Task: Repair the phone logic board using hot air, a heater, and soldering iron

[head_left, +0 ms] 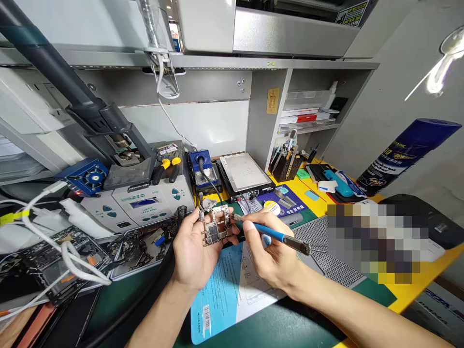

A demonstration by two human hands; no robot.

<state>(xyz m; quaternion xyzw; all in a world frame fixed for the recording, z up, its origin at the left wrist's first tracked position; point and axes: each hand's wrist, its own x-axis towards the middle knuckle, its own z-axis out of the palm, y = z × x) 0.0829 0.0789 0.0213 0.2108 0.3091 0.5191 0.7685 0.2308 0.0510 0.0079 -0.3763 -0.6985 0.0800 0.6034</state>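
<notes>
My left hand (194,256) holds a phone logic board (217,229) by its edges, palm up and fingers behind it. The board is bare, with chips and cut-outs showing. My right hand (270,246) grips a slim blue-handled tool (270,231) like a pen. The tool's rear end is dark, and its greyish front tip points at the board's right edge. Whether the tip touches the board I cannot tell. Under both hands lies a blue-and-white printed sheet (217,290) on the green mat (261,326).
A hot-air rework station (145,203) stands at left, with yellow-black pliers (166,169) on top. Behind the hands are a soldering station (205,174) and a flat heating plate (246,171). Loose boards (145,249) lie left, a perforated mat (326,249) and blue spray can (406,157) right.
</notes>
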